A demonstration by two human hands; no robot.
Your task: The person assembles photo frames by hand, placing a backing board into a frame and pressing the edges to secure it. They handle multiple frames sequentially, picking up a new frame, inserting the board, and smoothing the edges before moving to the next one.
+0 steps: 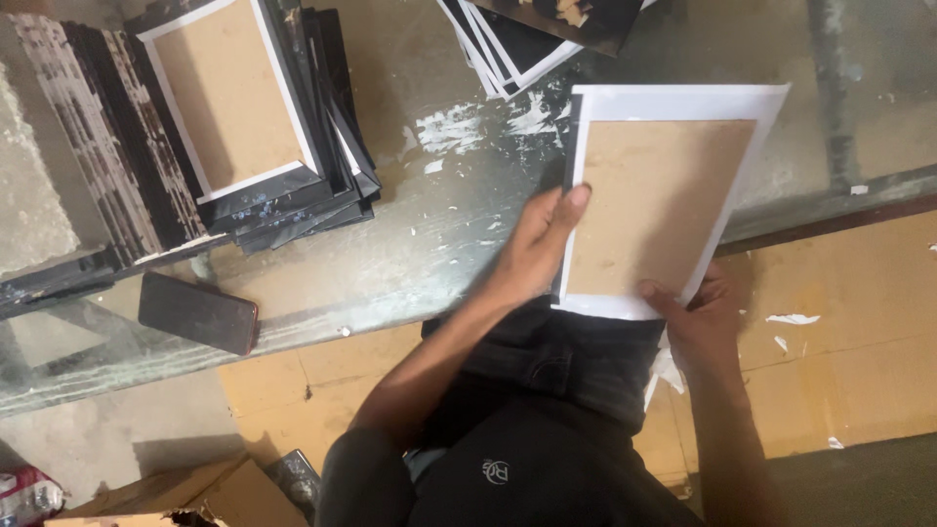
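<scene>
Scanning from the left: a tall stack of dark picture frames (244, 117) sits on the glass-topped table (410, 263), backs up; the top one shows a brown backing board with a white border, and the lower ones fan out at the right edge. More dark strips lie flat at the far left, kind unclear. Just below the stack, a dark phone (198, 312) with a reddish edge lies face down near the table's front edge. Bottom left corner shows open cardboard (185, 493) on the floor. White paper scraps and smears dot the glass mid-table. Top centre, another small pile of frames (527, 34), black with white edging, is cut off by the picture edge.

Left hand (537, 244) grips the left side of a white-bordered frame (664, 195), thumb on top over the white border, fingers hidden under it. That frame lies back up on the table, its brown board facing the camera, near end hanging over the table edge above the person's lap. Right hand (698, 312) clamps the frame's near right corner, thumb pressing on the white border, fingers beneath it. Both hands are closed on the same frame. Right of it are bare glass and cardboard sheet flooring (859, 322) with a few white scraps.
</scene>
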